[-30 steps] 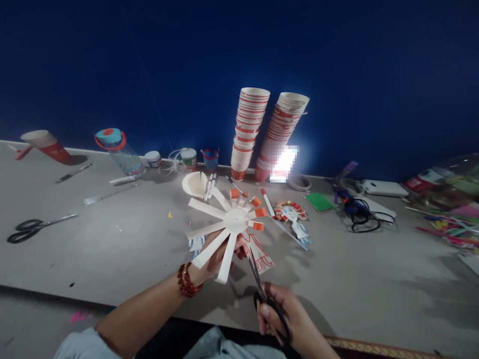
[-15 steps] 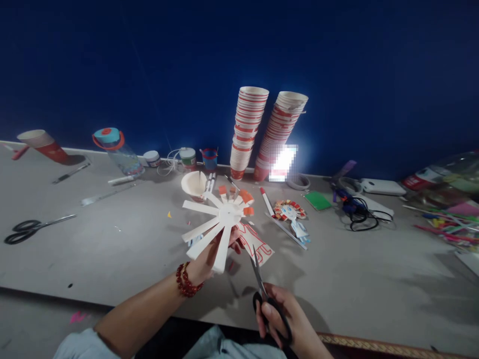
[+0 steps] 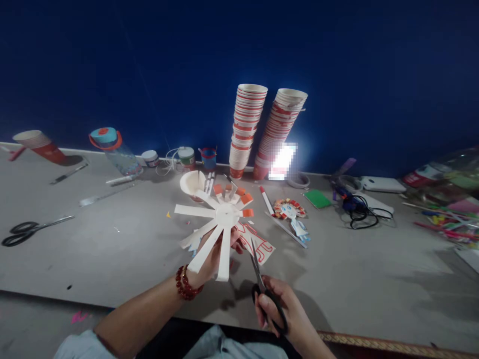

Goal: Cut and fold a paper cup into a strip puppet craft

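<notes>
Evidently, left hand (image 3: 215, 258): grips white-and-orange paper sunburst (image 3: 226, 215) from underneath, seemingly leaving strips (image 3: 194, 211) free.
Right hand (image 3: 279, 300): grips black-handled steel scissors (image 3: 258, 270) near sunburst, seemingly for control.

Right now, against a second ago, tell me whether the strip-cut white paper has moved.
Yes. Judged against the red-capped marker, the strip-cut white paper has shifted toward the picture's left, away from it.
</notes>
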Tool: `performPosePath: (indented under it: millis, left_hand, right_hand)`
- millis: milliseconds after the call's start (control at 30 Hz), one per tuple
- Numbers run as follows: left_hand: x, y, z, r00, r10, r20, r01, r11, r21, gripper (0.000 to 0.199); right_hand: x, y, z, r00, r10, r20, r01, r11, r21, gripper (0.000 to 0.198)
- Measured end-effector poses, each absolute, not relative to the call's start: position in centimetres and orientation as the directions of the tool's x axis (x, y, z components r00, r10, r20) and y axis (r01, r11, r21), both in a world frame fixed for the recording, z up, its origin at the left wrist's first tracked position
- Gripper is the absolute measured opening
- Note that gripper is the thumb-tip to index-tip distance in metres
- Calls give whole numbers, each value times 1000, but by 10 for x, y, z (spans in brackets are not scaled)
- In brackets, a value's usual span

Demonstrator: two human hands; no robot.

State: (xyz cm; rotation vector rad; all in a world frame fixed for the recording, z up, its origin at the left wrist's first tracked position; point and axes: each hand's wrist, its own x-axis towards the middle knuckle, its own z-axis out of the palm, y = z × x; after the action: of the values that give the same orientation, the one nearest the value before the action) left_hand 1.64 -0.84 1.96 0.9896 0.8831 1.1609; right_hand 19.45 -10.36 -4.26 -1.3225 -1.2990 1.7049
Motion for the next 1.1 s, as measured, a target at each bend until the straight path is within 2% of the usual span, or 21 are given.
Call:
performPosePath:
  millis: [233,500,833,1100]
  left_hand:
    - [18,-10,26,141,989,-55,-287,94,953,21]
    - [14,-12,25,131,991,5,-149,14,989,20]
    - [17,-12,34,132,991,-14,-157,35,987,26]
    - [15,-12,33,121,993,-19,-120,33,992,25]
  right_hand:
    - [194,-100,-31,-304,890,-339,93,-326,-941,62]
    - [194,-100,-30,-310,883,-352,86,-343,-935,62]
    - [195,-98,-39,-299,918,-260,135,-229,-964,61]
    - [196,-97,-38,-279,912,-300,180,-257,-950,63]
